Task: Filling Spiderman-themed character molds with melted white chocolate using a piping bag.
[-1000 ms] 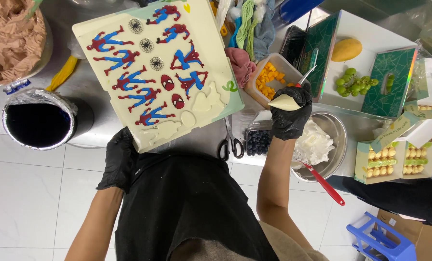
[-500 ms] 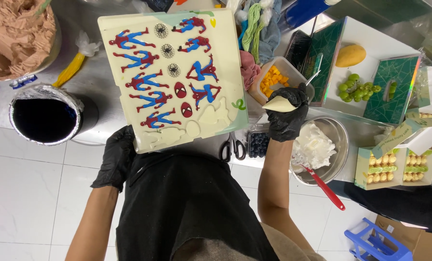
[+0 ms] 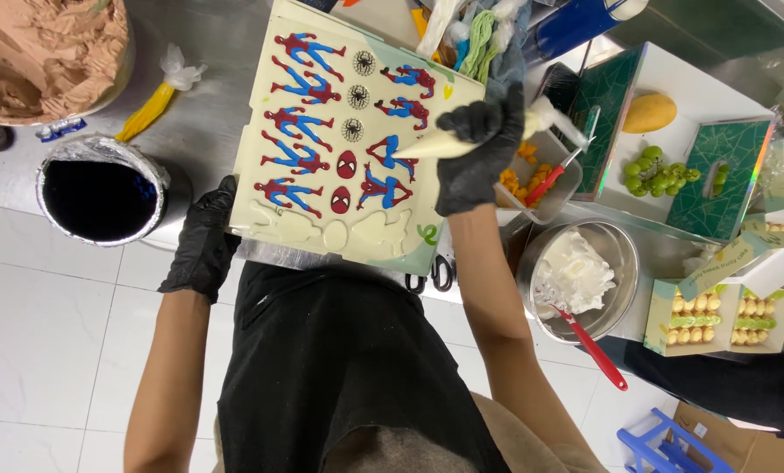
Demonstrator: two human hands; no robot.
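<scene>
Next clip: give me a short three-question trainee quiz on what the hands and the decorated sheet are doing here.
1. True or false: the right hand holds a piping bag over the decorated sheet.
2. Where does the left hand grip the sheet? A) far edge B) near left corner C) centre
3. Fill in: the metal bowl of white cream has a ___-handled spatula in it.

Key
1. True; its tip points at the figures.
2. B.
3. Red.
</scene>
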